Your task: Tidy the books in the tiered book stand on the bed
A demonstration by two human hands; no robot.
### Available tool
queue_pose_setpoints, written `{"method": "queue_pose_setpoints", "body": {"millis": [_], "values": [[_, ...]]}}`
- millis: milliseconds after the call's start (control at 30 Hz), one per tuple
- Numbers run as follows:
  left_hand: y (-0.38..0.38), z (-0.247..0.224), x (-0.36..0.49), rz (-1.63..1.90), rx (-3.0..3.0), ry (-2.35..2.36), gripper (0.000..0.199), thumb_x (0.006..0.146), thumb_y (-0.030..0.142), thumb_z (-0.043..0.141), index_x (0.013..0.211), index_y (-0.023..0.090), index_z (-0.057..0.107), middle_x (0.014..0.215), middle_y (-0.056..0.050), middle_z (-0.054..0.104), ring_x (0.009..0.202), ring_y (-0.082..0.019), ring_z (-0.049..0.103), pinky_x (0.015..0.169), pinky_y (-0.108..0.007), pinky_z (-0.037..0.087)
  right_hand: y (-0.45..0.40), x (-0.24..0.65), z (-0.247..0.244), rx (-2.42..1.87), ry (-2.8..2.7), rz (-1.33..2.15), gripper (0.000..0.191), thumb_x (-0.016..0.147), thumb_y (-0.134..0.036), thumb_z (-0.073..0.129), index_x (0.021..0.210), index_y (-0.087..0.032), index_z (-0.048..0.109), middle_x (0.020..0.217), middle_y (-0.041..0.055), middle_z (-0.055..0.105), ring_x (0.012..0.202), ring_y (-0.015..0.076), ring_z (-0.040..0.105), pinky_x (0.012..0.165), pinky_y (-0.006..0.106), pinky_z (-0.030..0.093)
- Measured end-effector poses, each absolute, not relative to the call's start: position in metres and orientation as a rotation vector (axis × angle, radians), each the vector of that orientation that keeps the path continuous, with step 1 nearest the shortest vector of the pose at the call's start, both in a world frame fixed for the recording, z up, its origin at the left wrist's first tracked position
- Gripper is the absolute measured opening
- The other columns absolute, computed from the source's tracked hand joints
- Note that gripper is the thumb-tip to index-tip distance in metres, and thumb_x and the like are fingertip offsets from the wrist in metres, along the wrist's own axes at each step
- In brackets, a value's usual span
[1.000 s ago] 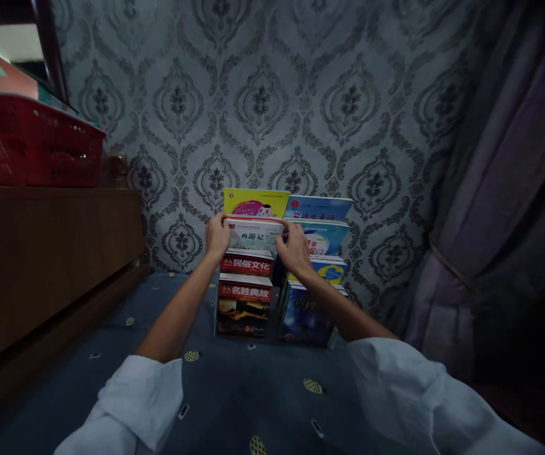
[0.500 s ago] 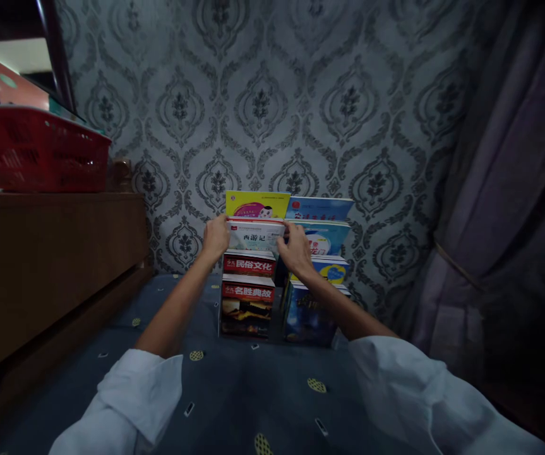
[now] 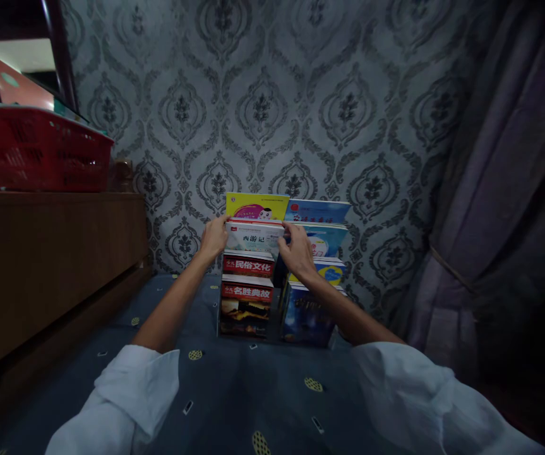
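Two tiered columns of books stand upright on a dark blue patterned cloth. My left hand [image 3: 214, 236] and my right hand [image 3: 297, 248] grip a pale book [image 3: 253, 237] by its left and right upper edges. Behind it rises a yellow book [image 3: 257, 205]; below and in front are a red book [image 3: 247, 265] and a red-and-black book [image 3: 246, 309]. The right column holds a blue book [image 3: 322, 210] at the back, a light blue book [image 3: 331, 240], a yellow-and-blue book [image 3: 333, 272], and a dark blue book [image 3: 306, 316] in front. My right forearm partly covers that column.
A red plastic basket [image 3: 40, 148] sits on a brown wooden cabinet [image 3: 54, 265] to the left. Behind the books is a patterned grey wall [image 3: 263, 114]. A tied purple curtain [image 3: 480, 208] hangs at the right. The blue cloth [image 3: 234, 392] spreads below my arms.
The view has shifted very slightly. Both hands stay at the sides of the pale book, and the books look to be in the same places.
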State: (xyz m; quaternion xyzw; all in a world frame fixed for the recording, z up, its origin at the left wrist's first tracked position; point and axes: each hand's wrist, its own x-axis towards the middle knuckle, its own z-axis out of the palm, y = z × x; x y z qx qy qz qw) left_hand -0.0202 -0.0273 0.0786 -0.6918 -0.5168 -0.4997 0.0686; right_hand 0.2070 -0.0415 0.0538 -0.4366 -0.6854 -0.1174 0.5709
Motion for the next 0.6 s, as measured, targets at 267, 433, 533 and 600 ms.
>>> {"method": "queue_pose_setpoints", "body": {"millis": [267, 433, 533, 600], "values": [[-0.035, 0.076, -0.016, -1.415, -2.033, -1.609, 0.047, 0.088, 0.008, 0.042, 0.128, 0.021, 0.063, 0.125, -0.011, 0.069, 0.115, -0.027, 0.063, 0.103, -0.038, 0.046, -0.063, 0.21, 0.049, -1.009, -1.593, -0.266, 0.047, 0.079, -0.017, 0.047, 0.124, -0.014, 0.061, 0.106, 0.0134, 0.06, 0.096, 0.027, 0.062, 0.084, 0.043, 0.054], [-0.043, 0.036, -0.034, -1.796, -1.984, -1.43, 0.06, 0.084, 0.002, 0.038, 0.142, 0.016, 0.046, 0.133, -0.013, 0.062, 0.113, -0.021, 0.062, 0.103, -0.033, 0.046, -0.112, 0.209, 0.008, -0.902, -1.676, -0.215, 0.032, 0.087, -0.022, 0.048, 0.114, -0.018, 0.064, 0.1, 0.0106, 0.065, 0.094, 0.0253, 0.063, 0.081, 0.04, 0.054], [-0.057, -0.023, -0.054, -1.788, -1.986, -1.59, 0.037, 0.09, 0.012, 0.039, 0.122, 0.016, 0.057, 0.108, -0.011, 0.069, 0.095, -0.02, 0.066, 0.089, -0.032, 0.049, -0.149, 0.203, -0.051, -0.774, -1.887, -0.04, 0.024, 0.087, -0.014, 0.045, 0.093, -0.023, 0.067, 0.095, 0.007, 0.07, 0.091, 0.0213, 0.067, 0.081, 0.034, 0.053], [-0.07, -0.068, -0.069, -1.563, -2.079, -1.79, 0.024, 0.095, 0.023, 0.038, 0.095, 0.019, 0.061, 0.084, -0.006, 0.067, 0.082, -0.019, 0.064, 0.08, -0.029, 0.046, -0.17, 0.199, -0.101, -0.726, -2.051, 0.111, 0.024, 0.082, -0.008, 0.045, 0.073, -0.023, 0.063, 0.084, 0.0041, 0.07, 0.081, 0.0179, 0.068, 0.072, 0.028, 0.053]]}}
